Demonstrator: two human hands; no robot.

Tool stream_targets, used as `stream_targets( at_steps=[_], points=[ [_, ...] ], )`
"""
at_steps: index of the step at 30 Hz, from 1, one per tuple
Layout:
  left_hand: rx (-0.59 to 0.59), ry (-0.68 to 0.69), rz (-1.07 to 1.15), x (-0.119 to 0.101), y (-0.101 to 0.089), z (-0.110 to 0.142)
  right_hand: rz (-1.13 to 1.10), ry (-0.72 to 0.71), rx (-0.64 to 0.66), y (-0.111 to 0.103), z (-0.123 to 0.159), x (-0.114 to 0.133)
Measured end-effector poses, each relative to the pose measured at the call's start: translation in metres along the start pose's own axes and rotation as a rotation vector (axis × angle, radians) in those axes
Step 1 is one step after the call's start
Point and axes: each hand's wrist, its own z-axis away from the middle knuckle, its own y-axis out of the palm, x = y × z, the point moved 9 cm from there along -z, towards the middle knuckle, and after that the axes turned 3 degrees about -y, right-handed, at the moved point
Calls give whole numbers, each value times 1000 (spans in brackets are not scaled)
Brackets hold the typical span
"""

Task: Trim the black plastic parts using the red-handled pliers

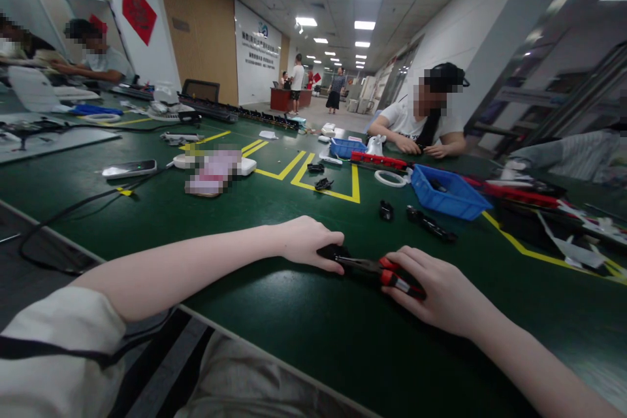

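My left hand [306, 241] rests on the green table [304, 333], fingers closed round a small black part [333, 252]. My right hand [431, 290] grips the red handles of a pair of pliers [377, 269]. The dark jaws of the pliers point left and meet the black part between my two hands. What the part is exactly stays hidden under my fingers.
More small black parts [386, 210] and a black strip [431, 225] lie just beyond my hands. A blue bin [448, 192] stands at right, with red bars [379, 159] behind it. A person sits across the table at right; others work far left. Cables and a phone [130, 169] lie at left.
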Motion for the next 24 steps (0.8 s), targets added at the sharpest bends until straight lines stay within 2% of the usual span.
stream_targets(
  at_steps=[7,14,24],
  points=[
    [24,-4,-16,1,3,-1,-7,0,36,-7,-5,3],
    [24,2,-23,-1,1,-1,1,-21,50,-6,-3,2],
    [7,17,37,-1,-1,1,108,-87,-64,-13,-1,2]
  ],
)
